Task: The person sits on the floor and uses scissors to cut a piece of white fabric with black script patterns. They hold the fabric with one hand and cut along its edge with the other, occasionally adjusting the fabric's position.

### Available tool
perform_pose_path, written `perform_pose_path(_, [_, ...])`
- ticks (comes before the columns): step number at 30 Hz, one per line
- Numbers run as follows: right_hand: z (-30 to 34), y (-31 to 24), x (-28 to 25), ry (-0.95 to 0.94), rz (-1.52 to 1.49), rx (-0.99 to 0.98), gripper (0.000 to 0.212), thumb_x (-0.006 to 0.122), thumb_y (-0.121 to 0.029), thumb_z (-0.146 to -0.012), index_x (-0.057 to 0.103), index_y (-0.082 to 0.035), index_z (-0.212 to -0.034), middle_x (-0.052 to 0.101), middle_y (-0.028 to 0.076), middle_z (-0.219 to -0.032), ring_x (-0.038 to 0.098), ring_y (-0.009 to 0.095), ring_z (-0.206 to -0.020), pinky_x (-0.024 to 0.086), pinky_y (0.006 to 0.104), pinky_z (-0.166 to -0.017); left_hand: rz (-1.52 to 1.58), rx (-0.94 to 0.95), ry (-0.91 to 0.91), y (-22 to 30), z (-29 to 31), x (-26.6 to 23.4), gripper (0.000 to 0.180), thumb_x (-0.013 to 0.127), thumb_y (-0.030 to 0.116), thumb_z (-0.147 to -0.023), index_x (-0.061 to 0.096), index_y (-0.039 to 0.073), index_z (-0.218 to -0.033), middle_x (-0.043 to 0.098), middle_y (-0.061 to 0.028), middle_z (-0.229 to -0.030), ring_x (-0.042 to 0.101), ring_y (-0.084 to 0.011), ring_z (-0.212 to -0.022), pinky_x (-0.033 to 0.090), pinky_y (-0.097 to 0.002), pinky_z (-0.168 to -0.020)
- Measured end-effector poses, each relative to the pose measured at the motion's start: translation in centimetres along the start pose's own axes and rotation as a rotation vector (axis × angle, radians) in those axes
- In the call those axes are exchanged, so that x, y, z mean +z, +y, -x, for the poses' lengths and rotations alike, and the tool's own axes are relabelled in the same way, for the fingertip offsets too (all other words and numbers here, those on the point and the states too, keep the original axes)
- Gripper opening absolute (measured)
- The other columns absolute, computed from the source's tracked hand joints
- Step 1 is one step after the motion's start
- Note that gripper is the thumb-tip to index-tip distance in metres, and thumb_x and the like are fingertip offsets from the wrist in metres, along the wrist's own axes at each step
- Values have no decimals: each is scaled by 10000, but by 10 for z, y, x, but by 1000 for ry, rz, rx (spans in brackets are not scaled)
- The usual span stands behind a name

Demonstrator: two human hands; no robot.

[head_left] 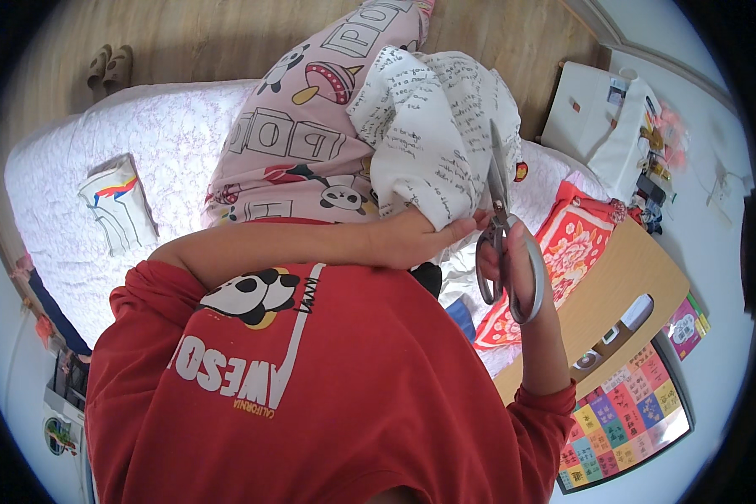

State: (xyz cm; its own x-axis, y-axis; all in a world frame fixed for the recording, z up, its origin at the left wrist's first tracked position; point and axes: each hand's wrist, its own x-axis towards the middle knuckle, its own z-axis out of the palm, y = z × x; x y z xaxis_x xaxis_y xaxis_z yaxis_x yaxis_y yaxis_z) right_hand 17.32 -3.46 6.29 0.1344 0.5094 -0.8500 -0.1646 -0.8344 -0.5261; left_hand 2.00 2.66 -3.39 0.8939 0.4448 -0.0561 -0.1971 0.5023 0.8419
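In my right hand (pixel 522 267) is a pair of grey-handled scissors (pixel 499 181), its blades pointing away from me along the right side of a white cloth (pixel 420 139). The cloth is printed with black handwriting-like script and is bunched up. My left hand (pixel 424 237) reaches across my body to the cloth's lower end, where the cloth narrows into it. Its fingertips come close to the scissors' pivot. Folds of cloth hide part of this hand. Beyond both hands lies a pink panda-print bedding piece (pixel 298 151).
I am by a bed with a pale patterned cover (pixel 193 109). A folded white package (pixel 119 206) lies on it at left. To the right are a red floral cushion (pixel 575 231), a wooden tabletop (pixel 638 260) and a white cabinet (pixel 584 109). Slippers (pixel 111 67) sit on the floor.
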Motion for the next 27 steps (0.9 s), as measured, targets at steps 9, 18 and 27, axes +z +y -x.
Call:
perform_pose_path(9, [-3,-9,3,8,27,-17,569,361,-513,-917,513,32,-978,393,-12,-602,361,69,-508,290,206,-462,-18,68,20,-4,1,3,276,401,185,-936,477,-8,-1118,519,-133,-1046,476,-256,-1000,361,-338,-899])
perform_pose_path(18, [-3,-13,3,65,69,15,467,438,-445,-915,521,14,-901,375,-24,-567,334,47,-467,271,195,-419,14,56,-20,-5,2,3,310,398,186,-940,464,-15,-1166,523,-131,-1083,480,-247,-1017,362,-332,-909])
perform_pose_path(27, [-2,-22,8,87,89,31,468,453,-444,-910,531,16,-884,361,-30,-546,311,44,-446,257,193,-402,-14,19,-81,-5,2,1,353,372,211,-956,448,-21,-1212,514,-140,-1161,477,-237,-1081,350,-317,-936])
